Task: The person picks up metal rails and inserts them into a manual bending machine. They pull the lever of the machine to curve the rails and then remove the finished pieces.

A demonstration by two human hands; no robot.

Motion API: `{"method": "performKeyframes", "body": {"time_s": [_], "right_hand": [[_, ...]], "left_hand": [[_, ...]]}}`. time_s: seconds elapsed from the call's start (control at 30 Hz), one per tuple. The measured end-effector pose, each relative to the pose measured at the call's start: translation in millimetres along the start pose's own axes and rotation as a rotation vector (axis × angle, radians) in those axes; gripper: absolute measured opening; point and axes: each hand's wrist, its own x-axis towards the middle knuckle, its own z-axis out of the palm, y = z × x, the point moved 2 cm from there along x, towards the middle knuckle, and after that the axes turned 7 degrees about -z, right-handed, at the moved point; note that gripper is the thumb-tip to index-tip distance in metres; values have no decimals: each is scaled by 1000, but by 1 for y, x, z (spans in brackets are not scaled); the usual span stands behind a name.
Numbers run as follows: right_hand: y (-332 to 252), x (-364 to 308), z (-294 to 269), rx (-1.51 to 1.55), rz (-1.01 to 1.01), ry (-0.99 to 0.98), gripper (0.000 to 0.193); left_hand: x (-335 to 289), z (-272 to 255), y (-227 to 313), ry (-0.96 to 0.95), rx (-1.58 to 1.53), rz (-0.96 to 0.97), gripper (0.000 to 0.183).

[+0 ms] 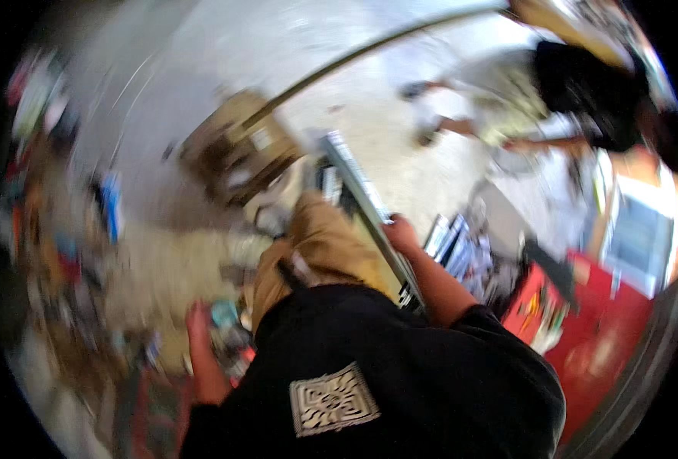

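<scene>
Clamped by the right hand (401,233) alone, the grey metal rail (359,180) could swing into the cardboard box (276,151); the blurred left hand's (198,317) grip I cannot tell.

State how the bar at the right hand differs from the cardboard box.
The bar is long and narrow; the box is broad and blocky. The bar is grey, the box brown. The right hand is at the bar; no hand is at the box. Both look blurred.

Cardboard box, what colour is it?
Brown, though blurred; the box shows in the head view.
</scene>
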Motion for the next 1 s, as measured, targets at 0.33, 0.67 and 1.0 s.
{"method": "performKeyframes", "body": {"time_s": [0.33, 0.67, 1.0], "right_hand": [[-132, 195, 96, 211, -309, 213, 44], [-176, 142, 191, 23, -698, -102, 42], [-253, 72, 253, 88, -783, -312, 25]], "left_hand": [[59, 10, 321, -2, 346, 361, 52], [-2, -32, 354, 102, 885, 486, 40], [60, -97, 392, 113, 1639, 696, 34]]}}
